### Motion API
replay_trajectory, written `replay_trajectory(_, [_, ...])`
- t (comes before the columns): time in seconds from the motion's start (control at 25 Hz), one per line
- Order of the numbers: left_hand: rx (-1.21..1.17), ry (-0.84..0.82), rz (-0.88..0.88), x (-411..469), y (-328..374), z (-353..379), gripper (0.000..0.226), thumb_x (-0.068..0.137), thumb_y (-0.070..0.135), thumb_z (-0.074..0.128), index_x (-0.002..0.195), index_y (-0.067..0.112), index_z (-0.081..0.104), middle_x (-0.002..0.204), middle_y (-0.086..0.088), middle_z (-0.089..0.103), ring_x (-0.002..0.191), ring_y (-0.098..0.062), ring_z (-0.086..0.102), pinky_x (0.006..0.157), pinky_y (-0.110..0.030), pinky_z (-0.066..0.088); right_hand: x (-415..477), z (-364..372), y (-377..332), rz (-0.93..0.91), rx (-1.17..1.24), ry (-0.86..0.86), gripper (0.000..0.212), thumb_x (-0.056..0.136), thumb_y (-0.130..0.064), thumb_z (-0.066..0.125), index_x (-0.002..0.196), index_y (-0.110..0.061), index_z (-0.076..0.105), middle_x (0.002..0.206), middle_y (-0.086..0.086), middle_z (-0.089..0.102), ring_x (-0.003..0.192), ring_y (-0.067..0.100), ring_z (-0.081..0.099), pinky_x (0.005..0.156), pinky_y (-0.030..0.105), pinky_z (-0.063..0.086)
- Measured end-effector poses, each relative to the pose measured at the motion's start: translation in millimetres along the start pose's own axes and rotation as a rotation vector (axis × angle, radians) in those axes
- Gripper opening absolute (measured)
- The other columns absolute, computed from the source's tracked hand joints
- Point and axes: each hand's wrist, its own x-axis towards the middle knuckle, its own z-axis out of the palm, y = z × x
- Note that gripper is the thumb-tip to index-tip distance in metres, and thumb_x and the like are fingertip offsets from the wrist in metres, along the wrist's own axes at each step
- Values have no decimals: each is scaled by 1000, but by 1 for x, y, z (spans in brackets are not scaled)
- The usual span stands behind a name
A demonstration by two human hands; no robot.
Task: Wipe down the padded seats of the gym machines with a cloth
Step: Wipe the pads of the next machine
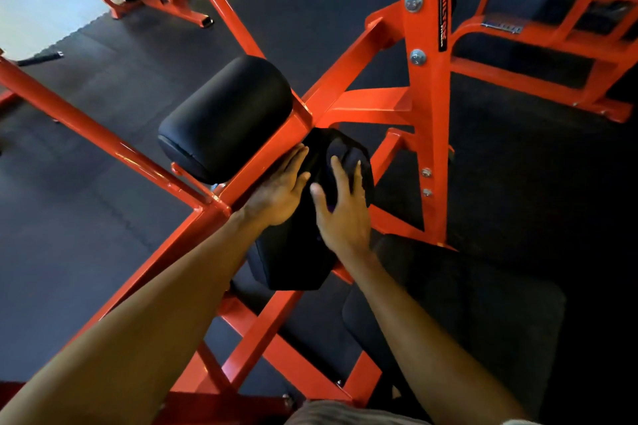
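Pale grey fabric (345,415) is cut off by the near edge, and two bare forearms reach away from it over an orange-painted steel machine frame (426,86). The floor (103,210) is dark interlocking rubber tile, with more orange machines far left and far right.

At centre a black angular padded cushion (293,259) sits on the frame. A black cylindrical roller pad (224,117) lies just to its far left and a broad black seat pad (466,304) to its near right.

The left hand (279,185) rests flat, fingers straight and together, along the cushion's left edge. The right hand (340,209), fingers spread, presses down on a dark purple-tinged cloth (345,152) bunched at the cushion's far end. The cloth's outline blends into the black padding.
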Motion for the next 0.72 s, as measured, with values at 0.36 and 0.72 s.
replay_trajectory(0.36, [15,22,7,0,0,0,59,106,31,43,157,6,28,165,-12,27,154,-22,22,126,-38,18,64,12,11,290,209,241,62,98,-57,49,153,-28,46,169,10,19,155,29,18,123,51,22])
replay_trajectory(0.72, [40,-9,2,-4,7,-2,58,107,19,44,159,6,22,167,-10,19,155,-21,15,127,-32,10,-40,25,22,-86,75,20,67,100,-62,42,159,-33,31,172,0,4,158,23,4,125,45,21])
